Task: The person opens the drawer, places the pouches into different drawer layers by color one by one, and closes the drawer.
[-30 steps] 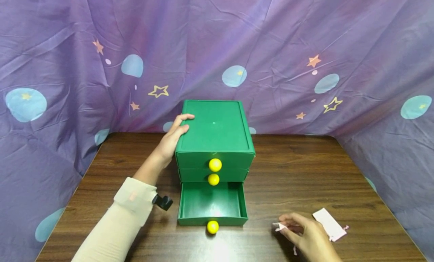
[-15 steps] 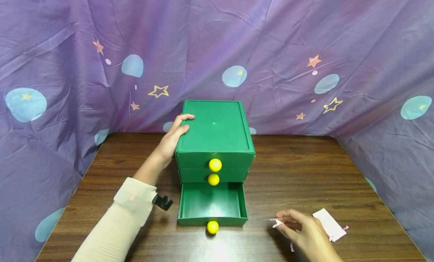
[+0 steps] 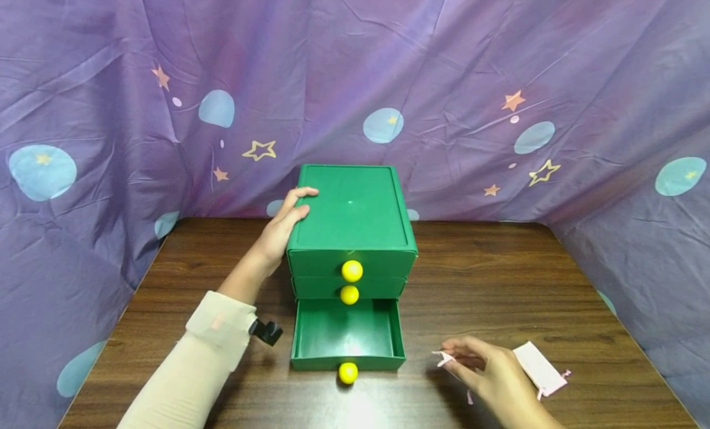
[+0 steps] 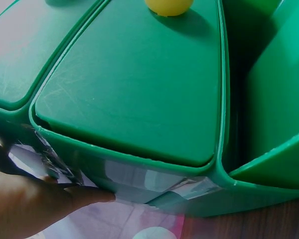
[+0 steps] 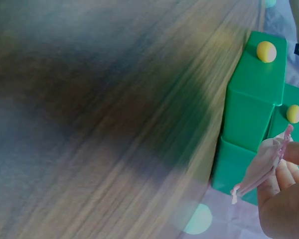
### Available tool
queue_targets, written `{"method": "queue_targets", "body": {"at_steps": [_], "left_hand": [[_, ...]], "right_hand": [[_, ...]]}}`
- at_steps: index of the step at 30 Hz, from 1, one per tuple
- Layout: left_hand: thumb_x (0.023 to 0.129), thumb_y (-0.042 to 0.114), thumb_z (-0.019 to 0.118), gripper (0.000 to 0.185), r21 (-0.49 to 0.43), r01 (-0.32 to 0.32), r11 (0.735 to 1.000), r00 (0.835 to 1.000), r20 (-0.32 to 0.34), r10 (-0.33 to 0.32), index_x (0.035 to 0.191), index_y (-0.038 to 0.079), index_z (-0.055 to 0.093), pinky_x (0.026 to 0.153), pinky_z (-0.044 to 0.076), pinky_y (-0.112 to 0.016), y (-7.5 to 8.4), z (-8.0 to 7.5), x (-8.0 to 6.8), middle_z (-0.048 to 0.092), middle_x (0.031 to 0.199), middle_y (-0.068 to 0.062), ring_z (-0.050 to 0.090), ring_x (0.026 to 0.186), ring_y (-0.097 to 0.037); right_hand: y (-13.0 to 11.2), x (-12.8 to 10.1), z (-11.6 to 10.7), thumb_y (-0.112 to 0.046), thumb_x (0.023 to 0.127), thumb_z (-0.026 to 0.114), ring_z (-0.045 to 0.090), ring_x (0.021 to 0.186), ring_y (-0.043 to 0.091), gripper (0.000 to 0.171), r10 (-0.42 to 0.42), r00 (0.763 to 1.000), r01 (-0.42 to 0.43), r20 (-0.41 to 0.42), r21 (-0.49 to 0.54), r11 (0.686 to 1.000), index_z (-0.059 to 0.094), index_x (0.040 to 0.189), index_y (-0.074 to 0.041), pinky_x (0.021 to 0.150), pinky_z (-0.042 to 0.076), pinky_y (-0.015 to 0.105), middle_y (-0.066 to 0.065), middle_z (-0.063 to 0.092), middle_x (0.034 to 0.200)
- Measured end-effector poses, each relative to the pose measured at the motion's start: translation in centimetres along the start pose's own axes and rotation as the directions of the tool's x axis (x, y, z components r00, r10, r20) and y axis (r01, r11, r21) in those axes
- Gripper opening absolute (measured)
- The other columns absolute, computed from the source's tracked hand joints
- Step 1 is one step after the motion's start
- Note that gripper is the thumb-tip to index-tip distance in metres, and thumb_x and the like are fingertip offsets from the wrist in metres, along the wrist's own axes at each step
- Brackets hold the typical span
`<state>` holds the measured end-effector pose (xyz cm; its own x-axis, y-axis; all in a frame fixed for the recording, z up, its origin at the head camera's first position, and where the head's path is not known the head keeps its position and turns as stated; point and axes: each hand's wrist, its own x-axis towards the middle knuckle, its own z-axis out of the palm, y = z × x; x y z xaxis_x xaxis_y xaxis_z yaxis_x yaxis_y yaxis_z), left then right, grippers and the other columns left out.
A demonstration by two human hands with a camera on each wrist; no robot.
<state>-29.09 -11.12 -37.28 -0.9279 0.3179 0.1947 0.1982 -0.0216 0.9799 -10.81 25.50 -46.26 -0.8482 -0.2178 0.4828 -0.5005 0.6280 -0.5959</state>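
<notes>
Left hand (image 3: 279, 228) sits on the left top edge of the green drawer unit (image 3: 352, 216), thumb over the top, fingers curled round the side; the left wrist view shows fingertips (image 4: 84, 196) against the taped side wall. The unit stands mid-table toward the back edge, long axis running front to back.

Bottom drawer (image 3: 347, 336) is pulled out toward the front edge, open side up, nothing seen inside, yellow knob (image 3: 347, 372) at its front. The upper two drawers are shut.

Right hand (image 3: 490, 373) is near the front edge, right of the drawer, pinching a small pink drawstring pouch (image 3: 445, 358) between thumb and fingers; in the right wrist view the pouch (image 5: 261, 169) hangs from the fingertips with the drawer unit just beyond. It lies just right of the drawer's right wall, apart from it, so the right hand is the nearer one.

A second pink pouch (image 3: 539, 368) lies flat on the table (image 3: 488, 275) just right of that hand, long axis diagonal. Bare wood between hand and drawer; purple curtain (image 3: 111, 108) closes off back and sides.
</notes>
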Motion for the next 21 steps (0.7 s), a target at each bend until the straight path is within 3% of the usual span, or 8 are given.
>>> {"method": "queue_targets", "body": {"at_steps": [9, 21], "left_hand": [[0.108, 0.019, 0.030, 0.044, 0.006, 0.006, 1.000, 1.000, -0.002, -0.006, 0.151, 0.011, 0.037, 0.117, 0.020, -0.056, 0.0, 0.0, 0.0, 0.023, 0.163, -0.012, 0.027, 0.142, -0.035], [0.108, 0.020, 0.030, 0.044, 0.016, 0.006, 1.000, 1.000, -0.002, -0.006, 0.151, 0.011, 0.037, 0.117, 0.019, -0.057, 0.0, -0.1, 0.0, 0.023, 0.164, -0.011, 0.026, 0.143, -0.035]], "right_hand": [[-0.8, 0.8, 0.0, 0.006, 0.074, 0.087, 0.069, 0.084, -0.001, 0.034, 0.033, 0.999, -0.033, 0.038, -0.023, 0.999, 0.075, 0.098, -0.015, 0.072, 0.054, 0.014, -0.005, 0.077, 0.090], [-1.6, 1.5, 0.4, 0.003, 0.074, 0.088, 0.071, 0.086, 0.001, 0.034, 0.034, 0.998, -0.032, 0.055, -0.020, 0.999, 0.076, 0.101, -0.014, 0.074, 0.054, 0.014, -0.003, 0.078, 0.093]]}}
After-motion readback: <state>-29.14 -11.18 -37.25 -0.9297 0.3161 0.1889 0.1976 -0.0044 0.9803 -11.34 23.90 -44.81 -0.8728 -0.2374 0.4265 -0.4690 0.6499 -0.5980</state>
